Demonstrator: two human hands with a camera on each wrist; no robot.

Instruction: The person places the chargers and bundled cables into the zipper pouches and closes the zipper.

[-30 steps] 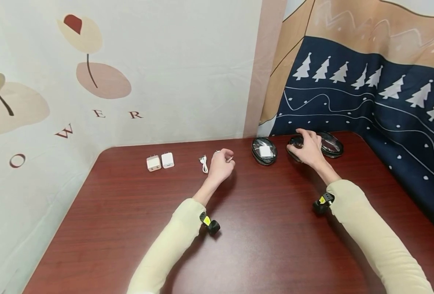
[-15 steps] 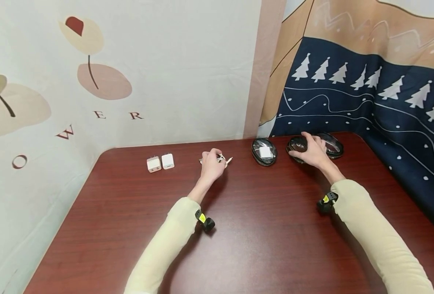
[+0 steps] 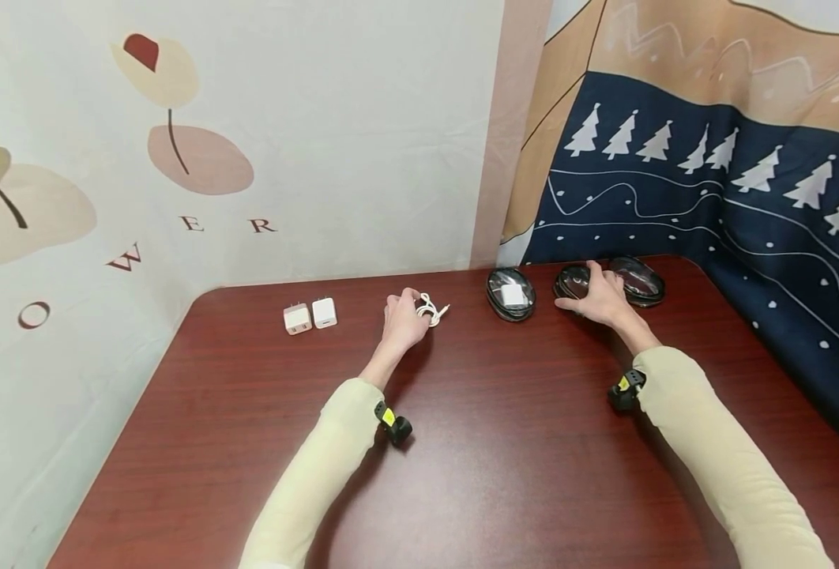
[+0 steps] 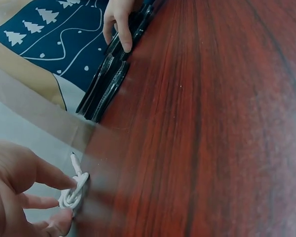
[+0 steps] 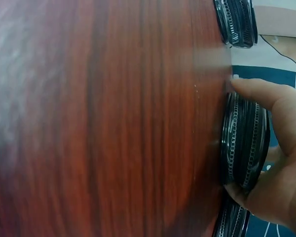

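My left hand (image 3: 403, 322) is low over the table's back edge, by a coiled white cable (image 3: 428, 310). In the left wrist view its thumb and fingertips (image 4: 64, 181) pinch the coil (image 4: 73, 193), with one slim plug end sticking out. Beneath this hand the table surface is hidden. My right hand (image 3: 604, 299) grips the middle one of the black oval zip cases (image 3: 573, 280). In the right wrist view, its thumb and a finger reach to opposite ends of this case (image 5: 244, 138). A third case (image 3: 638, 280) touches it on the right, partly behind the hand.
Two white charger plugs (image 3: 297, 318) stand at the back left. Left of the right hand lies a clear-topped zip case (image 3: 510, 294) with something white inside. Patterned cloth (image 3: 363, 142) hangs along the back edge of the reddish-brown table (image 3: 505, 442).
My left hand has shifted left, uncovering the coiled white cable and covering a white cable that lay to its left. My right hand has moved slightly right and down around the middle case.
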